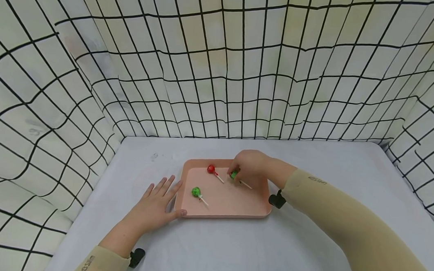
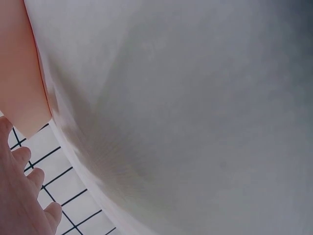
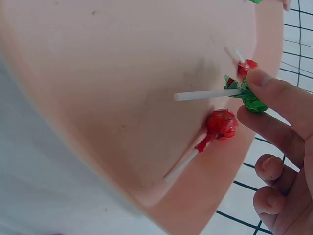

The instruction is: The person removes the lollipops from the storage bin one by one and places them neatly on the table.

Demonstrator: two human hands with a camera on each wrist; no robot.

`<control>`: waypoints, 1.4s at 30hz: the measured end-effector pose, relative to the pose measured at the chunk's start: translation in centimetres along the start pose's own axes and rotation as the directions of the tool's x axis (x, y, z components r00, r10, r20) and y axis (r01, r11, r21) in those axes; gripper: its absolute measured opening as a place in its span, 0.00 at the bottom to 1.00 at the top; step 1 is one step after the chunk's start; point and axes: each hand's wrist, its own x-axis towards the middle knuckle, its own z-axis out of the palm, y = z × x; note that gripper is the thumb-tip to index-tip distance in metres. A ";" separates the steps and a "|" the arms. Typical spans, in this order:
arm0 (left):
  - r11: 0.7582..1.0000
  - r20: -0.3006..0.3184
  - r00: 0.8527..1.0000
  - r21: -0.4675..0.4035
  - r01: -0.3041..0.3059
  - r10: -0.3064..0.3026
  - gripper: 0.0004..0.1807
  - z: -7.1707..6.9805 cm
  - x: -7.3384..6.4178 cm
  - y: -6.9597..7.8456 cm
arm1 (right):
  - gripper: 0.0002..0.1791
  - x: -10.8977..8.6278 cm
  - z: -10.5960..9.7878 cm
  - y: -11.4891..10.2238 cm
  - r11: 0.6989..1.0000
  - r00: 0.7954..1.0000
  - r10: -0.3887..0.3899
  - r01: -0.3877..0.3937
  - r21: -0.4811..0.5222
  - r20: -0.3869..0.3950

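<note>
My right hand (image 1: 251, 165) pinches a green-wrapped lollipop (image 3: 252, 100) by its candy end, between thumb and index finger, over the right part of a pink tray (image 1: 232, 204). Its white stick points away from the fingers in the right wrist view. Close beside it lies a red lollipop (image 3: 222, 125), covered by the hand in the head view. Another red lollipop (image 1: 210, 169) rests near the tray's far side, and a second green lollipop (image 1: 196, 191) is toward the left. My left hand (image 1: 156, 206) lies with spread fingers along the tray's left edge, thumb at the front-left corner.
The tray stands on a table with a white cloth (image 1: 233, 251). Behind and at both sides rise pale walls with a black grid (image 1: 225, 76). Each wrist carries a small black camera, such as the left one (image 1: 137, 257).
</note>
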 end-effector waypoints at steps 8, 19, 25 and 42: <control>1.000 -0.016 1.000 -0.002 -0.008 0.008 0.53 0.0 0.0 0.0 | 0.15 -0.6 -0.9 0.2 0.998 0.997 0.052 -0.050 0.029 -0.055; 1.000 -0.019 1.000 0.008 -0.010 0.010 0.53 0.1 0.0 -0.1 | 0.17 -2.9 -2.7 1.7 0.993 0.986 0.100 -0.090 0.076 -0.135; 1.000 -0.022 1.000 0.006 -0.015 0.015 0.52 0.1 -0.1 -0.1 | 0.18 -4.9 -3.3 3.4 0.984 0.978 0.130 -0.108 0.138 -0.161; 1.000 -0.007 1.000 0.011 -0.008 0.008 0.52 -0.4 -0.2 0.4 | 0.21 -11.7 -1.8 9.4 0.958 0.943 0.255 -0.217 0.188 -0.212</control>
